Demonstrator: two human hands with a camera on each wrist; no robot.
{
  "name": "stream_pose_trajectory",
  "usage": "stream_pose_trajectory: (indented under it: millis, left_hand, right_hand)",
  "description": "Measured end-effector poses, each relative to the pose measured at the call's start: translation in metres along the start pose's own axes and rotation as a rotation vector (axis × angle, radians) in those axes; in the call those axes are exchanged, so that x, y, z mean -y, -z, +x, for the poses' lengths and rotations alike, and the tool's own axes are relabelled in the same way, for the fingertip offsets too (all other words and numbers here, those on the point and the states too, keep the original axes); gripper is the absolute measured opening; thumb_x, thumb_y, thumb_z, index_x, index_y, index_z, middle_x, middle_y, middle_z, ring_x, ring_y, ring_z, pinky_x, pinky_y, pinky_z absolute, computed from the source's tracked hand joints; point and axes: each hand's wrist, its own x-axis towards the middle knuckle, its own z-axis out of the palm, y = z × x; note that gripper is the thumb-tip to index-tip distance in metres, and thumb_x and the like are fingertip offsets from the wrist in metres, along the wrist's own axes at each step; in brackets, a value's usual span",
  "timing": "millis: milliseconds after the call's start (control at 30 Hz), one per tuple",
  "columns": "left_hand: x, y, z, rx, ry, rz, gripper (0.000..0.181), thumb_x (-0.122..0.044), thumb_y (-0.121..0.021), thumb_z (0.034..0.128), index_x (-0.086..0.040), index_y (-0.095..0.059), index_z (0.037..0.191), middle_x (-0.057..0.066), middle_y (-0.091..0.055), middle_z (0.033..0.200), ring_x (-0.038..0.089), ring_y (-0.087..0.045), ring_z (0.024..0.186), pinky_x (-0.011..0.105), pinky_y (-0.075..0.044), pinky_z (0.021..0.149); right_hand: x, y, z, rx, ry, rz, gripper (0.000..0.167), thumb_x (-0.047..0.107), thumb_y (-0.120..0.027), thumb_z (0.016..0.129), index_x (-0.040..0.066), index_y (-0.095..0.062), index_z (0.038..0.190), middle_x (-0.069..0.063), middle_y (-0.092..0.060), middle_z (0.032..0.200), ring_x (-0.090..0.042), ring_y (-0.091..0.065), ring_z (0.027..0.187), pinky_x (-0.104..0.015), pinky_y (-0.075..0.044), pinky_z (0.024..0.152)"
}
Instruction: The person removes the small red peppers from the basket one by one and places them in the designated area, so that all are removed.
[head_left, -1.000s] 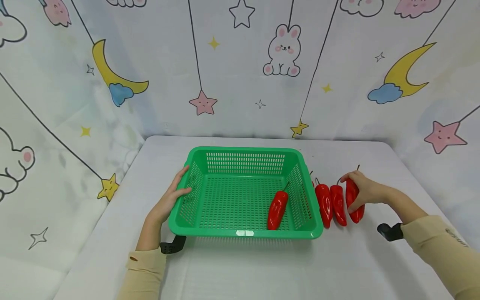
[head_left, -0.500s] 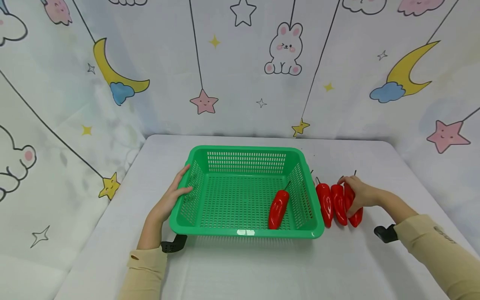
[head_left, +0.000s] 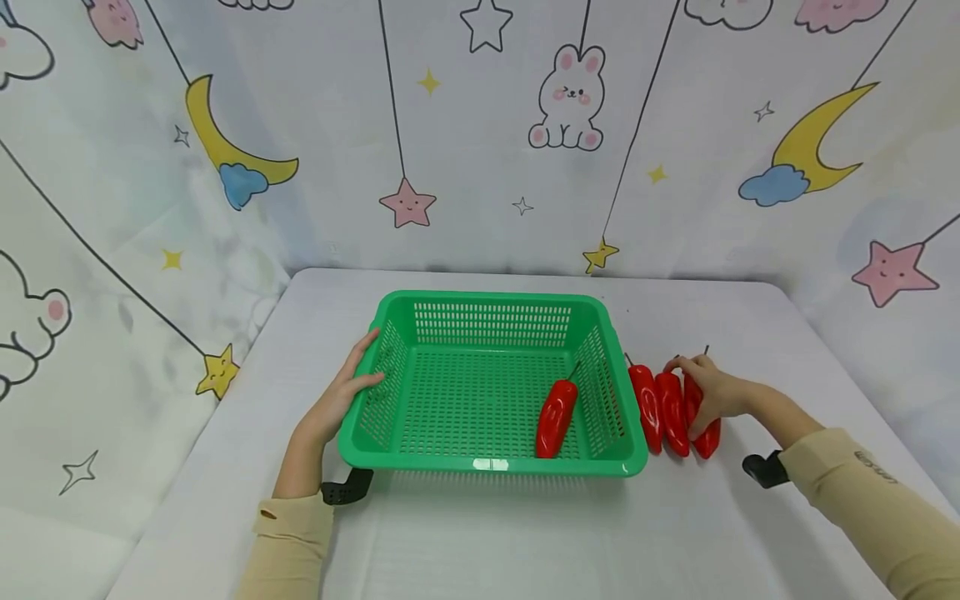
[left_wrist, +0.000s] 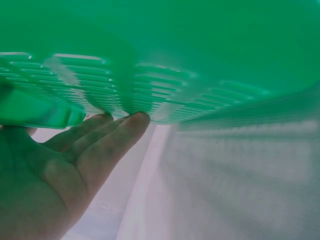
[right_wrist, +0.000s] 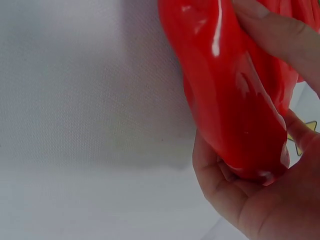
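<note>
My left hand (head_left: 337, 404) holds the left rim of a green plastic basket (head_left: 491, 464), thumb over the edge and straight fingers (left_wrist: 115, 142) against the outer wall. Inside the basket, toward its right side, lies one glossy red chili pepper (head_left: 557, 421). To the right of the basket my right hand (head_left: 716, 393) grips the rightmost red chili pepper (right_wrist: 230, 110), its thumb on one side and fingers curled about the other. Two more red peppers, a middle one (head_left: 670, 408) and a left one (head_left: 645, 408), lie close beside it. My hand covers part of the gripped pepper.
A white-covered table (head_left: 480, 542) bears everything. Behind and beside it hangs a patterned cloth (head_left: 480, 125) with moons, stars and a rabbit. Black wrist straps (head_left: 348, 487) show at both sleeves. The basket's right wall stands right against the pepper row.
My right hand has moved left with the rightmost pepper, and the row has been pushed closer together and toward the basket. My left hand and the basket have stayed put.
</note>
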Motion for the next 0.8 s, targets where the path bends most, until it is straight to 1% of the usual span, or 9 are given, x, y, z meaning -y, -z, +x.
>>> stream_pose_trajectory:
  millis: [200,433,633,800]
  left_hand:
    - [0.0005,0.0002,-0.0002,-0.005,-0.004,0.009,0.065,-0.014,-0.042,0.0943,-0.03,-0.008,0.148,0.002,0.004,0.152,0.03,-0.006,0.135,0.055,-0.017,0.1]
    - [0.001,0.0007,-0.0001,-0.007,-0.002,0.005,0.065,-0.014,-0.042,0.0941,-0.031,-0.008,0.148,0.0,0.004,0.152,0.027,-0.005,0.136,0.055,-0.015,0.101]
    - [0.0015,0.0011,0.0,-0.006,-0.005,0.015,0.066,-0.014,-0.042,0.0941,-0.03,-0.008,0.148,0.001,0.004,0.152,0.028,-0.004,0.136,0.055,-0.014,0.101]
    - [0.0024,0.0015,0.0007,-0.007,0.004,0.006,0.066,-0.014,-0.043,0.0939,-0.031,-0.008,0.147,0.001,0.004,0.152,0.028,-0.007,0.135,0.054,-0.017,0.101]
  right_hand:
    - [0.0005,-0.0045,0.0026,0.013,0.013,0.002,0.094,0.016,-0.089,0.048,0.005,-0.036,0.124,-0.027,-0.029,0.116,-0.047,-0.035,0.107,-0.041,-0.052,0.065]
    - [0.0035,-0.0057,0.0033,0.02,0.007,-0.012,0.095,0.016,-0.089,0.048,0.004,-0.036,0.126,-0.027,-0.029,0.117,-0.048,-0.034,0.108,-0.041,-0.052,0.066]
    - [0.0066,-0.0035,0.0041,0.04,0.004,-0.057,0.097,0.019,-0.088,0.049,0.004,-0.036,0.13,-0.029,-0.025,0.122,-0.049,-0.032,0.109,-0.042,-0.051,0.068]
    - [0.0078,-0.0023,0.0042,0.04,0.02,-0.08,0.099,0.022,-0.088,0.049,0.003,-0.037,0.131,-0.033,-0.021,0.127,-0.053,-0.027,0.112,-0.046,-0.051,0.069]
